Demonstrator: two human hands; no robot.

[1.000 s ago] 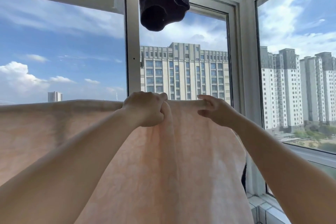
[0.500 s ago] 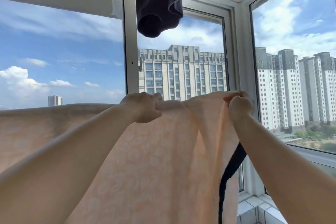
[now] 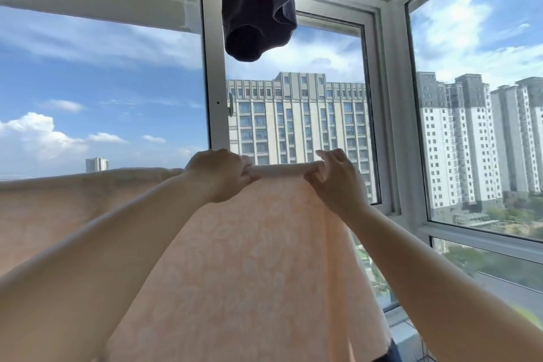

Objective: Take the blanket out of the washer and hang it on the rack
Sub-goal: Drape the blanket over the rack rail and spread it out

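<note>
- Peach cloth filled the lower half of my view: the blanket (image 3: 235, 258) was draped over a bar that I took for the rack, though the bar itself was hidden under the fold.
- My left hand (image 3: 219, 173) was closed on the top fold, its fingers (image 3: 249, 175) curled over the ridge and pinching the cloth.
- My right hand (image 3: 335, 182) sat just beside it on the same ridge, thumb up and fingers (image 3: 316, 175) bent around the rolled edge; I judged it a loose hold on the blanket, not a firm clamp.
- Between the two hands a short stretch of fold ran taut and rounded.
- To the left the top edge ran level out of view; to the right the cloth fell away in a slanting drape.
- I judged the blanket soft, limp and thin, with daylight glowing through it, and probably heavier than it looked if damp from the washer.
- It seemed unlikely to slip, since the weave looked textured and its own weight pinned it on both sides.
- The best grip, I thought, was the top fold right at the bar, sliding it sideways in short pulls.
- A dark garment (image 3: 258, 6) hung overhead, well apart from the blanket.
</note>
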